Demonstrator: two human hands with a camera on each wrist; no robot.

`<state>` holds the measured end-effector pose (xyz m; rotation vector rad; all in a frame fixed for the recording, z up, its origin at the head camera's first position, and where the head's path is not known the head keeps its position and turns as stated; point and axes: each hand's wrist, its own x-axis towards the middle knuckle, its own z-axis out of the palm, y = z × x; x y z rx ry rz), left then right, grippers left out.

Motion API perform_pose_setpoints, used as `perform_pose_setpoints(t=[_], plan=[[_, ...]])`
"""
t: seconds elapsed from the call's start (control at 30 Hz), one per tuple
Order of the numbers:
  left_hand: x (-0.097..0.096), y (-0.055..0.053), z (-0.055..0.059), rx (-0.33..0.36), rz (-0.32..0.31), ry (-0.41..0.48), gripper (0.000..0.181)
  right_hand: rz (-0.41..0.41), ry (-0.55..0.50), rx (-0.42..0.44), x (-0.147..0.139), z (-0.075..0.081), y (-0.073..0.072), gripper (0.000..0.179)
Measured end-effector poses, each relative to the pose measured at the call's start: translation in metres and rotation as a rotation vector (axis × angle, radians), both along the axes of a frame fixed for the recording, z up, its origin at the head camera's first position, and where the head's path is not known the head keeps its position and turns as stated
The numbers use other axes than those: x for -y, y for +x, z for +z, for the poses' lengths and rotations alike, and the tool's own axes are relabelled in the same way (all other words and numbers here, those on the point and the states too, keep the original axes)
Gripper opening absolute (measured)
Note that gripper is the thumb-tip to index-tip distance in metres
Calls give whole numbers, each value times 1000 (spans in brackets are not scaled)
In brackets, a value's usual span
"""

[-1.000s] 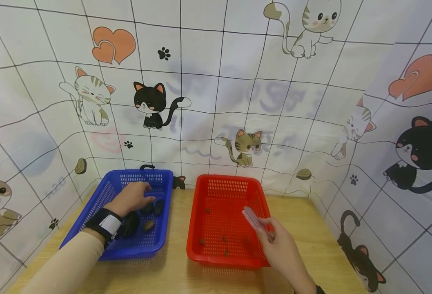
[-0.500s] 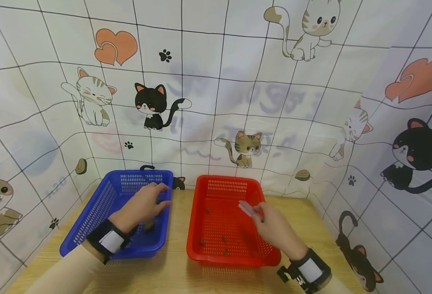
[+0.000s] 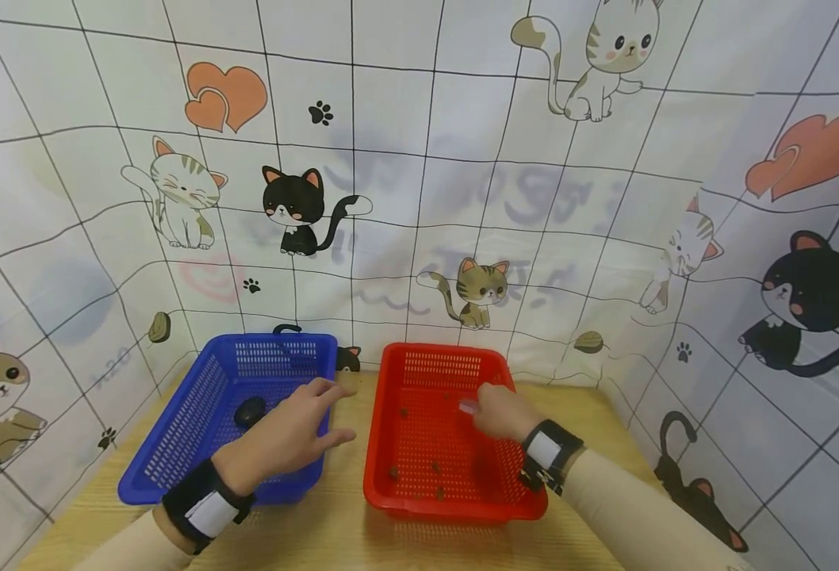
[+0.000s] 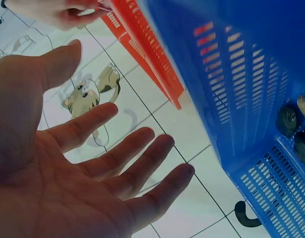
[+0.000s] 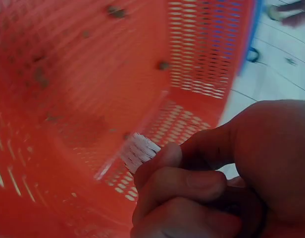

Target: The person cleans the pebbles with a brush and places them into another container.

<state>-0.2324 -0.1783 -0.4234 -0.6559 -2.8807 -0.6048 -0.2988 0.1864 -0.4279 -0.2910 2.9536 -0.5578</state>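
Observation:
My left hand (image 3: 287,432), its fingers spread and holding nothing, hovers over the right rim of the blue basket (image 3: 201,456). Dark, rounded, stone-like lumps (image 4: 287,120) lie in that basket, along with a tan one (image 4: 304,105); in the head view the hand hides most of them. Over the red basket (image 3: 419,432), my right hand (image 3: 501,412) grips a small pale pink brush (image 3: 468,406) in curled fingers. Only its white-bristled end (image 5: 140,152) sticks out past the thumb in the right wrist view. Several brown crumbs (image 3: 393,473) are scattered on the red basket's floor.
Both baskets stand side by side on a wooden table (image 3: 348,492), a narrow gap between them. A white cloth wall (image 3: 391,190) printed with cats encloses the back and both sides.
The left hand has lifted out of the blue basket toward the right and nearer, uncovering a dark lump. The right hand has moved inward over the red basket, turning the brush mostly out of sight.

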Motion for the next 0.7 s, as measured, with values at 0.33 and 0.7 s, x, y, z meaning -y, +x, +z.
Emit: perform_pose_setpoints(t=[0.33,0.7], plan=[[-2,19,-12,-49,-58,-40,87,68,103,87,8,-22,-12,24],[4,28,-21,20,47,-85,107,78,129,193,8,-19,2,25]])
